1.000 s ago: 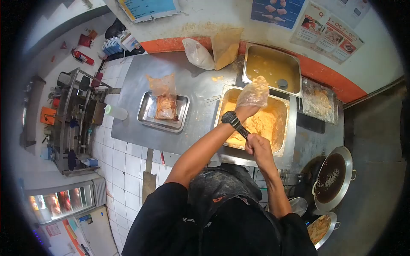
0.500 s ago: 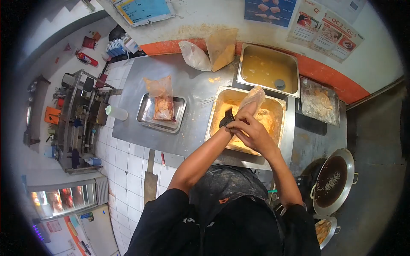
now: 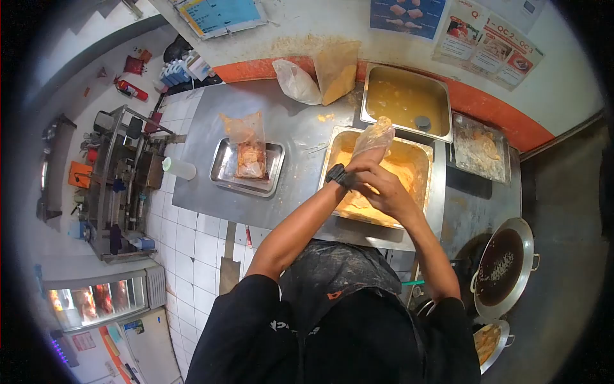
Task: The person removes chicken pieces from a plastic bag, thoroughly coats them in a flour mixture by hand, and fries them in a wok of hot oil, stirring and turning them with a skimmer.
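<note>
My left hand (image 3: 373, 142) is inside a clear plastic glove coated with batter or flour, above the metal pan of orange-yellow flour (image 3: 419, 203). Its fingers point away from me and are blurred under the plastic. A black watch (image 3: 338, 175) sits on the left wrist. My right hand (image 3: 382, 191) is bare, its bent fingers closed at the left wrist beside the watch and the glove's cuff; what they pinch is hidden. Behind the flour pan stands a pan of cloudy yellow liquid (image 3: 409, 99).
A steel tray (image 3: 275, 168) at left holds a bag of reddish meat (image 3: 251, 160). Two bags (image 3: 297, 82) lean on the wall. A floury lidded container (image 3: 476, 150) stands right. Lower right are a wok of dark oil (image 3: 505, 265) and a smaller pan (image 3: 489, 342).
My right hand has moved from the pulled-out watch strap up to the left wrist and glove cuff. The strap no longer sticks out. My left hand has turned and looks narrower.
</note>
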A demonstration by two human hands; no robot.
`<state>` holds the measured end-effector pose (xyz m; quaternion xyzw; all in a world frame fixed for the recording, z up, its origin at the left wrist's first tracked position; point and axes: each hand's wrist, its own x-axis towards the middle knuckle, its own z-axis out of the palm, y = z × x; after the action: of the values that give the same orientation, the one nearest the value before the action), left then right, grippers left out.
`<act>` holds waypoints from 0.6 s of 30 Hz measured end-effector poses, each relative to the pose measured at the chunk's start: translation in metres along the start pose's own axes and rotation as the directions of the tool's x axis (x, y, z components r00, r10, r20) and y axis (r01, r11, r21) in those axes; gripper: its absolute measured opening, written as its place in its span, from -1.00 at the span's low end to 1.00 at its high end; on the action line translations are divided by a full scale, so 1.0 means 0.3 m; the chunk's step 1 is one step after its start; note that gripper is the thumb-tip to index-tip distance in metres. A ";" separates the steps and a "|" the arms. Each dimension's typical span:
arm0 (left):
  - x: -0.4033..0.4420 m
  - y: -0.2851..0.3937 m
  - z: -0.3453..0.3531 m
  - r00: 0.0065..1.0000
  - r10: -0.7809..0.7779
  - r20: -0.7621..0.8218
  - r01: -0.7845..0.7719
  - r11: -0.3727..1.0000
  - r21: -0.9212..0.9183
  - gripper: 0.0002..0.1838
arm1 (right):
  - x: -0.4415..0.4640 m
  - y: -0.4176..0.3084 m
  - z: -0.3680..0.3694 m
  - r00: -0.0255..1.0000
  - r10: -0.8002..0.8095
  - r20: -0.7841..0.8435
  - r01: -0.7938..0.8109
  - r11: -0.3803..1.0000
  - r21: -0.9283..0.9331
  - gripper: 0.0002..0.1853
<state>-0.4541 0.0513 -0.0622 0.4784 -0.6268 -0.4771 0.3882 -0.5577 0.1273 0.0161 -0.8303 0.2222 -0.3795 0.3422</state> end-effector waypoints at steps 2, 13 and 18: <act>-0.011 0.014 -0.003 0.999 0.027 0.026 -0.027 1.000 -0.006 -0.62 | 0.012 -0.014 0.010 0.999 -0.001 -0.036 0.001 1.000 -0.015 -0.57; -0.058 0.110 0.012 0.961 0.247 0.120 -0.234 0.965 -0.116 -0.64 | 0.076 -0.100 0.030 0.968 -0.007 -0.251 -0.070 0.953 -0.295 -0.72; -0.050 0.101 -0.053 0.964 0.235 0.125 -0.206 0.956 -0.207 -0.66 | 0.149 -0.126 0.087 0.945 0.151 -0.290 -0.202 0.967 -0.154 -0.74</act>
<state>-0.4425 0.0650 -0.0294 0.3289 -0.6542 -0.5232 0.4360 -0.5057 0.1349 0.0529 -0.7738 0.3751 -0.4371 0.2636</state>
